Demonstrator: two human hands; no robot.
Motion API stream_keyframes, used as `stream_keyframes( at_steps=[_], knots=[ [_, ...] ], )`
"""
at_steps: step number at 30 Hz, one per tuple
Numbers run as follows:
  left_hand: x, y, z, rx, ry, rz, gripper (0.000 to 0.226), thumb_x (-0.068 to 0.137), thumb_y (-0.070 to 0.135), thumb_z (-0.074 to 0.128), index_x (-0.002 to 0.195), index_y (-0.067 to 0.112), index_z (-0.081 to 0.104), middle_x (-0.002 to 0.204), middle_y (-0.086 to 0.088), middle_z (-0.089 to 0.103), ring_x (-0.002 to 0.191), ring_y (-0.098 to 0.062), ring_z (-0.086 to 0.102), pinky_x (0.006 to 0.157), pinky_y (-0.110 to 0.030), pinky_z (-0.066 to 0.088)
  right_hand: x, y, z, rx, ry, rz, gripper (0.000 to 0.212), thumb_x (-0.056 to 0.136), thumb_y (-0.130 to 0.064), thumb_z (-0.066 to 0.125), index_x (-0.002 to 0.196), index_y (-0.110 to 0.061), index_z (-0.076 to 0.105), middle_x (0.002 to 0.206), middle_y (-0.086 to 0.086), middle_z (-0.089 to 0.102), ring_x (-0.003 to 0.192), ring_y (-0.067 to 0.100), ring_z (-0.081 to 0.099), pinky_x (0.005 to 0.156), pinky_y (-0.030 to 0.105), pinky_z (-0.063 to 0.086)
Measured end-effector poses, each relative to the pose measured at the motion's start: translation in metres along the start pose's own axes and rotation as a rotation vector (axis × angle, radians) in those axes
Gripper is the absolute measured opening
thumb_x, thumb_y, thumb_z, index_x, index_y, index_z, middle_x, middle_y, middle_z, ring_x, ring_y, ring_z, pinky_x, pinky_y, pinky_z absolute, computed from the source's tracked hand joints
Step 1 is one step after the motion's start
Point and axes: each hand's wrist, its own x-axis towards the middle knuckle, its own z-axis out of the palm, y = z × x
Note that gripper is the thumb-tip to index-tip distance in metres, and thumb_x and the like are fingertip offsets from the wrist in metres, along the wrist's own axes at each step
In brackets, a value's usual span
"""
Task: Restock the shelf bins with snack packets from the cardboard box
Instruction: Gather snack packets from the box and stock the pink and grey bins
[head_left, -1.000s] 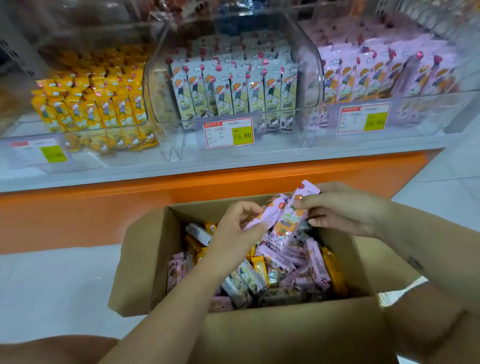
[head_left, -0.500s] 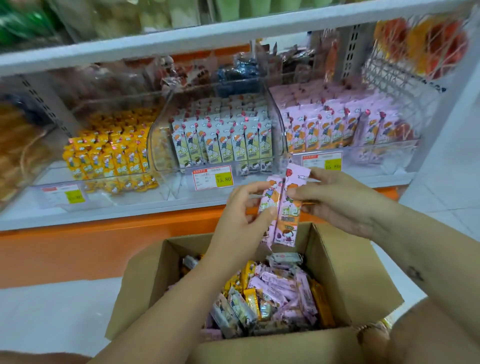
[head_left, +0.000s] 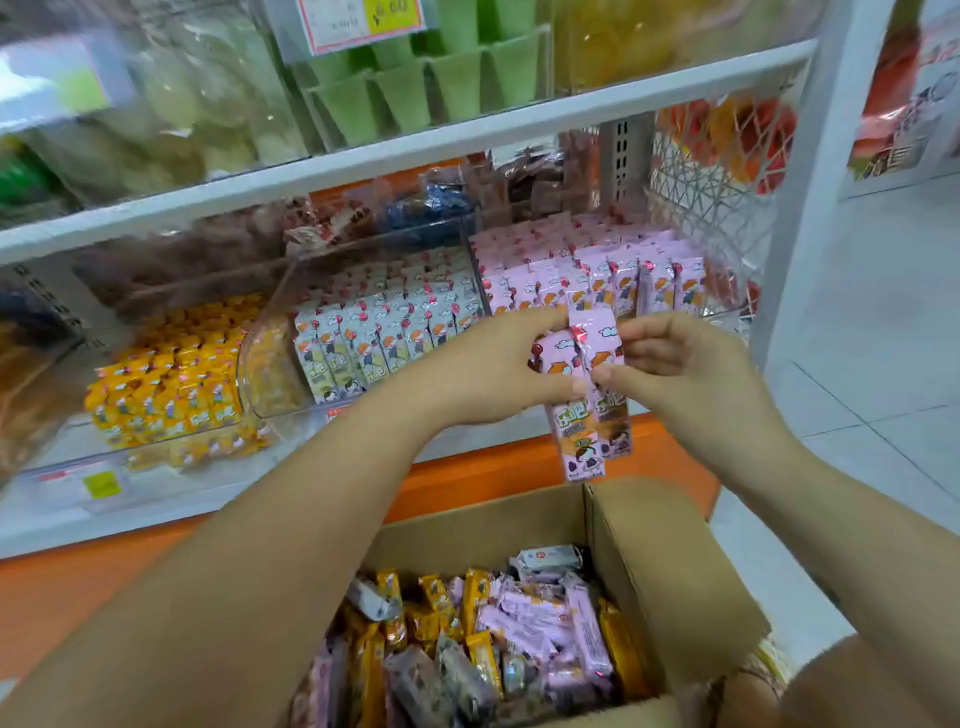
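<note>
Two pink snack packets (head_left: 584, 395) pinched mid-length between left hand (head_left: 488, 369) and right hand (head_left: 680, 369), above cardboard box (head_left: 670, 566), before pink bin (head_left: 597, 275). Likely light, crinkly, slippery; best held mid-body.

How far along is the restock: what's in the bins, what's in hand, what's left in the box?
Done: the yellow bin, white bin and pink bin each hold rows of packets.

In hand: the left hand and right hand share a grip on two pink packets, held in front of the pink bin, not yet placed.

Left: the cardboard box still holds many mixed packets.
</note>
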Motion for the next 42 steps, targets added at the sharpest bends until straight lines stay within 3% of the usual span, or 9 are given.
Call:
stream_keyframes(
  at_steps=[2, 7, 16, 19, 22, 27, 31, 35, 42],
  knots=[
    [0.014, 0.010, -0.001, 0.063, -0.013, 0.027, 0.056, 0.087, 0.040, 0.065, 0.135, 0.020, 0.044, 0.117, 0.003, 0.059, 0.098, -0.011, 0.057, 0.072, -0.012, 0.037, 0.002, 0.001, -0.008, 0.011, 0.061, -0.028, 0.027, 0.075, -0.013, 0.077, 0.090, -0.027, 0.060, 0.095, -0.002, 0.067, 0.089, 0.008, 0.064, 0.082, 0.020, 0.051],
    [0.044, 0.022, -0.004, 0.058, 0.022, 0.006, 0.065, 0.085, 0.034, 0.069, 0.141, 0.017, 0.041, 0.147, -0.002, 0.041, 0.113, -0.021, 0.056, 0.089, -0.025, 0.041, 0.012, 0.000, -0.019, -0.033, 0.120, -0.098, 0.028, 0.080, -0.013, 0.074, 0.101, -0.023, 0.060, 0.097, -0.011, 0.064, 0.094, -0.001, 0.060, 0.085, 0.011, 0.048],
    [0.085, 0.049, 0.000, -0.030, 0.228, 0.108, 0.030, 0.086, 0.034, 0.068, 0.102, 0.009, 0.062, 0.093, -0.007, 0.067, 0.082, -0.025, 0.064, 0.072, -0.039, 0.052, 0.047, -0.001, -0.046, -0.118, 0.251, -0.282, 0.028, 0.085, -0.006, 0.067, 0.110, -0.018, 0.066, 0.105, -0.003, 0.066, 0.094, 0.001, 0.062, 0.086, 0.009, 0.047],
    [0.096, 0.043, -0.006, -0.042, 0.375, 0.105, 0.019, 0.088, 0.028, 0.067, 0.104, 0.019, 0.062, 0.089, 0.003, 0.067, 0.079, -0.014, 0.062, 0.069, -0.027, 0.047, 0.062, 0.007, -0.068, -0.321, 0.237, -0.245, 0.036, 0.086, -0.012, 0.066, 0.122, -0.020, 0.061, 0.117, -0.008, 0.059, 0.106, -0.002, 0.053, 0.085, -0.005, 0.030],
    [0.116, 0.031, -0.006, 0.041, 0.354, 0.052, 0.027, 0.088, 0.029, 0.065, 0.113, 0.022, 0.059, 0.099, 0.004, 0.063, 0.079, -0.007, 0.056, 0.062, -0.019, 0.039, 0.070, 0.027, -0.089, -0.598, 0.177, -0.132, 0.043, 0.086, -0.014, 0.066, 0.128, -0.014, 0.057, 0.133, 0.004, 0.051, 0.123, 0.017, 0.046, 0.081, 0.001, 0.019],
    [0.154, 0.008, 0.021, 0.217, 0.131, -0.108, 0.060, 0.090, 0.032, 0.064, 0.142, 0.014, 0.040, 0.147, -0.006, 0.042, 0.129, -0.024, 0.043, 0.096, -0.027, 0.036, 0.071, 0.047, -0.097, -0.666, 0.079, -0.059, 0.040, 0.087, -0.018, 0.063, 0.127, -0.020, 0.057, 0.134, 0.001, 0.050, 0.125, 0.013, 0.044, 0.086, 0.005, 0.020],
    [0.175, 0.007, 0.038, 0.246, 0.084, -0.127, 0.062, 0.091, 0.031, 0.063, 0.143, 0.011, 0.037, 0.147, -0.011, 0.038, 0.130, -0.026, 0.042, 0.100, -0.029, 0.035, 0.075, 0.046, -0.092, -0.626, 0.078, 0.000, 0.041, 0.089, -0.020, 0.061, 0.129, -0.023, 0.055, 0.140, -0.001, 0.046, 0.127, 0.014, 0.043, 0.098, 0.016, 0.028],
    [0.184, 0.005, 0.055, 0.226, 0.185, -0.071, 0.058, 0.089, 0.020, 0.066, 0.140, 0.018, 0.041, 0.135, -0.008, 0.030, 0.103, -0.023, 0.050, 0.087, -0.027, 0.039, 0.078, 0.048, -0.080, -0.624, 0.076, 0.052, 0.043, 0.089, -0.022, 0.060, 0.132, -0.021, 0.053, 0.142, 0.002, 0.039, 0.123, 0.019, 0.047, 0.104, 0.027, 0.035],
    [0.183, -0.005, 0.054, 0.117, 0.239, -0.073, 0.064, 0.082, 0.021, 0.074, 0.138, 0.023, 0.042, 0.139, -0.002, 0.022, 0.124, -0.025, 0.039, 0.093, -0.024, 0.036, 0.077, 0.050, -0.078, -0.649, 0.189, 0.020, 0.046, 0.087, -0.024, 0.062, 0.132, -0.022, 0.053, 0.149, 0.002, 0.028, 0.137, 0.021, 0.030, 0.109, 0.030, 0.029]
  ],
)
